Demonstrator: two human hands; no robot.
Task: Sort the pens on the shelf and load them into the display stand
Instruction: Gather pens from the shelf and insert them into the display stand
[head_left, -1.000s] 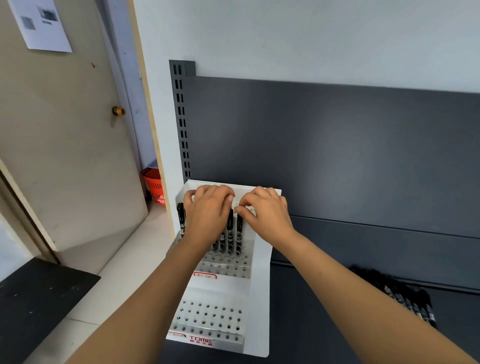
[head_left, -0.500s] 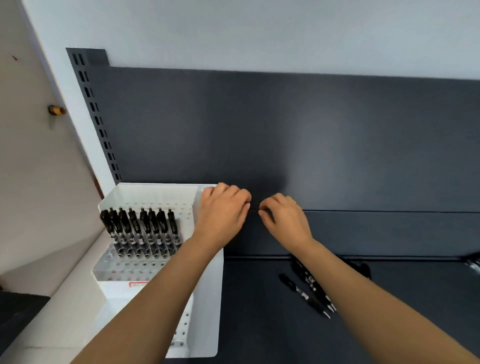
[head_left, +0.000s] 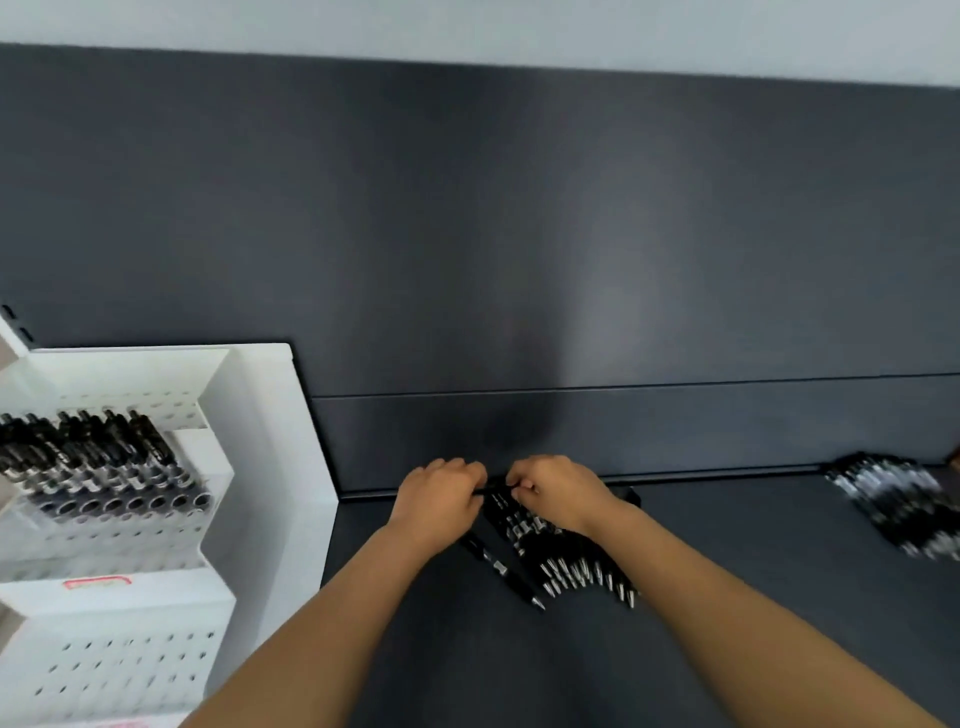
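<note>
Hands, left (head_left: 439, 499) and right (head_left: 558, 493), moved from stand (head_left: 260, 415) to grip pens (head_left: 566, 561).

A dark grey back panel (head_left: 467, 234) is seen filling most of the view, matt and plain, with a soft pale sheen (head_left: 623, 312) lying across its right half. Above it, a strip of light wall (head_left: 467, 26) is shown along the top edge. Below a thin horizontal seam (head_left: 675, 385), a narrower dark grey strip (head_left: 753, 426) is set, running to the right edge. At the far left, two small slots (head_left: 15, 322) are cut in the panel's edge. A small brownish thing (head_left: 954, 457) is cropped at the right edge and cannot be identified.
</note>
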